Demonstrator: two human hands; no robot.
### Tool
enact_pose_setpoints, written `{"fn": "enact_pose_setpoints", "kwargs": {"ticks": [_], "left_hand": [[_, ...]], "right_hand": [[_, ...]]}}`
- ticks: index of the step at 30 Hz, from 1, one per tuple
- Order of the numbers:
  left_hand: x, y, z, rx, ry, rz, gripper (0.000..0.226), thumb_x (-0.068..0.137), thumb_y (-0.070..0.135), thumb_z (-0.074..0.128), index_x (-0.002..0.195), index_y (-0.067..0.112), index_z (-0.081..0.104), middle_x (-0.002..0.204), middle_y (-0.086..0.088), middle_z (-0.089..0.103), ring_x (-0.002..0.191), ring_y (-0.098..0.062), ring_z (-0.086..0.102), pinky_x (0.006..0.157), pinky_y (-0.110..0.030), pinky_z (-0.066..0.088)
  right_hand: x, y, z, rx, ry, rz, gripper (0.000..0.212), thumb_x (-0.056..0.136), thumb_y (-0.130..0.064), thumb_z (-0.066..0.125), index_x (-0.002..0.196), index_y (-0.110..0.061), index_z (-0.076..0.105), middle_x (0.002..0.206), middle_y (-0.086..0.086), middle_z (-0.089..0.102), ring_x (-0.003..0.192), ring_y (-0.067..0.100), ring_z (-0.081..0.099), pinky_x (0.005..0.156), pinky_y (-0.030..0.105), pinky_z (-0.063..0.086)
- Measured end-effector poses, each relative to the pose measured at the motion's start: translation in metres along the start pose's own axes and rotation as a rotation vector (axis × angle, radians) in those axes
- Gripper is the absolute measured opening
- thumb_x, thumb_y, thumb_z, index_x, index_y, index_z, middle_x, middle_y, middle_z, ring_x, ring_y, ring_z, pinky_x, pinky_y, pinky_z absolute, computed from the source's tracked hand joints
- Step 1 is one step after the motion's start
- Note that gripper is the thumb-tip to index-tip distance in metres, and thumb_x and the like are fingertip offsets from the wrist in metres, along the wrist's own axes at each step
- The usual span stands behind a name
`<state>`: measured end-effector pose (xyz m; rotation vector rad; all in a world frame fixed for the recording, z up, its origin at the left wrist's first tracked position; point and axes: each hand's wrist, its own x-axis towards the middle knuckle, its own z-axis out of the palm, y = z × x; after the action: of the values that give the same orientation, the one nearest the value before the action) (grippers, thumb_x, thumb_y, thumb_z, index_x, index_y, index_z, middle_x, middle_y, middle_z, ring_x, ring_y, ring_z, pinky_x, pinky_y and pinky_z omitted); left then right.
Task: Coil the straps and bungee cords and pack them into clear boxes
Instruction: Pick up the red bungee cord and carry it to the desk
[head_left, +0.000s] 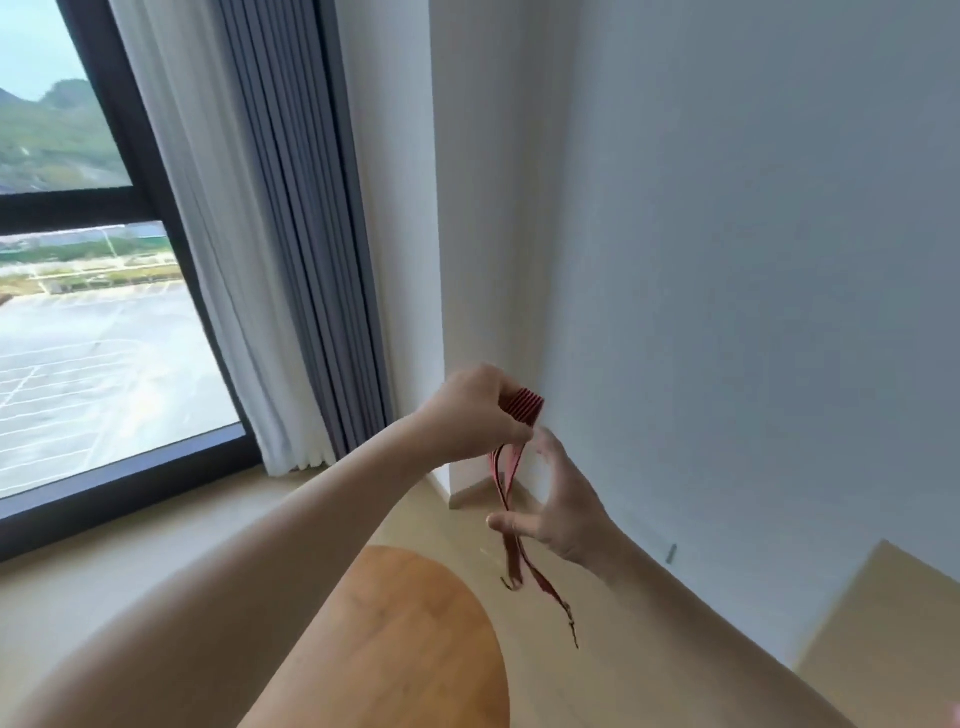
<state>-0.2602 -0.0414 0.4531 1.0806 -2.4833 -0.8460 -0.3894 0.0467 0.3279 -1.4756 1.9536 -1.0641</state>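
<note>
A red and black striped bungee cord (523, 410) is folded into a bundle that my left hand (475, 410) grips at chest height in front of the wall corner. Its loose ends (511, 545) hang down, with metal hooks at the tips. My right hand (558, 506) is just below the left one; its thumb and fingers are spread around the hanging strands, and the grip is blurred. No clear box is in view.
A round wooden tabletop (415, 623) lies below my arms. A pale wooden surface (883, 623) sits at the lower right. White walls meet in a corner ahead; grey and white curtains (291, 234) hang beside a large window (78, 312) on the left.
</note>
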Motion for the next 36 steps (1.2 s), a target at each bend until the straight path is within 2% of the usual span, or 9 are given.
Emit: {"fn": "enact_pose_setpoints", "kwargs": {"ticks": [6,9,12,17,20,25,31,34,36], "left_hand": [[-0.012,0.035,0.025,-0.153,-0.038,0.181,0.065,0.083,0.023,0.081,0.141,0.026,0.052,0.094,0.003,0.07,0.081,-0.011,0.062,0.064,-0.021,0.046],[-0.019,0.043,0.045,-0.326,-0.073,0.22,0.048,0.086,0.035,0.079,0.129,0.027,0.06,0.086,0.002,0.074,0.076,-0.018,0.07,0.069,-0.034,0.06],[-0.022,0.039,0.074,-0.359,-0.138,0.245,0.057,0.087,0.061,0.07,0.132,0.027,0.059,0.099,0.004,0.07,0.088,-0.017,0.07,0.084,-0.039,0.062],[-0.059,0.031,0.145,-0.489,-0.881,0.306,0.107,0.065,0.058,0.082,0.155,0.022,0.036,0.144,0.003,0.055,0.135,-0.011,0.052,0.115,-0.036,0.043],[-0.106,0.044,0.2,-0.451,-1.163,0.365,0.065,0.083,0.03,0.083,0.14,0.016,0.055,0.135,0.0,0.065,0.127,-0.01,0.059,0.11,-0.028,0.045],[-0.156,0.081,0.252,-0.602,-1.101,0.238,0.013,0.098,0.016,0.068,0.09,0.01,0.06,0.072,-0.003,0.062,0.059,-0.011,0.062,0.06,-0.018,0.052],[-0.158,0.165,0.286,-0.218,-0.892,0.57,0.037,0.083,0.033,0.084,0.105,0.018,0.058,0.082,0.007,0.056,0.072,-0.011,0.055,0.064,-0.021,0.043],[-0.174,0.218,0.311,-0.045,-0.759,0.795,0.015,0.096,0.031,0.069,0.098,0.021,0.057,0.08,0.014,0.054,0.079,-0.017,0.053,0.062,-0.018,0.036],[-0.19,0.259,0.327,0.02,-0.758,0.886,0.014,0.1,0.033,0.062,0.089,0.026,0.058,0.077,0.015,0.053,0.08,-0.018,0.051,0.062,-0.019,0.034]], "right_hand": [[-0.053,0.015,0.001,0.079,0.114,0.209,0.027,0.076,-0.043,0.082,0.087,-0.03,0.062,0.067,-0.008,0.056,0.064,0.009,0.058,0.068,0.03,0.053],[-0.087,0.021,-0.008,0.169,0.268,0.293,0.033,0.089,-0.037,0.07,0.081,-0.005,0.063,0.056,0.003,0.053,0.049,0.018,0.055,0.059,0.046,0.054],[-0.126,0.011,-0.029,0.38,0.461,0.363,0.037,0.092,-0.034,0.068,0.08,0.001,0.062,0.053,0.005,0.047,0.042,0.019,0.044,0.049,0.038,0.044],[-0.182,-0.01,-0.07,0.841,0.714,0.401,0.037,0.093,-0.04,0.068,0.082,-0.005,0.06,0.055,0.004,0.032,0.046,0.019,0.031,0.047,0.029,0.032],[-0.209,-0.015,-0.092,0.928,0.835,0.378,0.036,0.092,-0.04,0.068,0.082,-0.007,0.058,0.055,0.002,0.033,0.046,0.018,0.032,0.049,0.03,0.031],[-0.28,0.005,-0.141,0.924,1.124,0.453,0.032,0.093,-0.038,0.068,0.092,-0.008,0.058,0.054,-0.001,0.042,0.044,0.016,0.042,0.049,0.029,0.041],[-0.395,0.058,-0.182,0.751,1.223,0.75,0.059,0.08,-0.052,0.077,0.116,-0.008,0.065,0.099,0.01,0.075,0.094,0.028,0.072,0.09,0.046,0.057],[-0.444,0.078,-0.189,0.254,1.409,0.86,0.083,0.075,-0.044,0.081,0.142,-0.018,0.04,0.135,0.003,0.053,0.116,0.021,0.056,0.1,0.041,0.049],[-0.475,0.08,-0.197,0.106,1.228,0.714,0.084,0.078,-0.029,0.082,0.146,-0.029,0.033,0.136,-0.012,0.046,0.113,0.011,0.053,0.099,0.029,0.046]]}}
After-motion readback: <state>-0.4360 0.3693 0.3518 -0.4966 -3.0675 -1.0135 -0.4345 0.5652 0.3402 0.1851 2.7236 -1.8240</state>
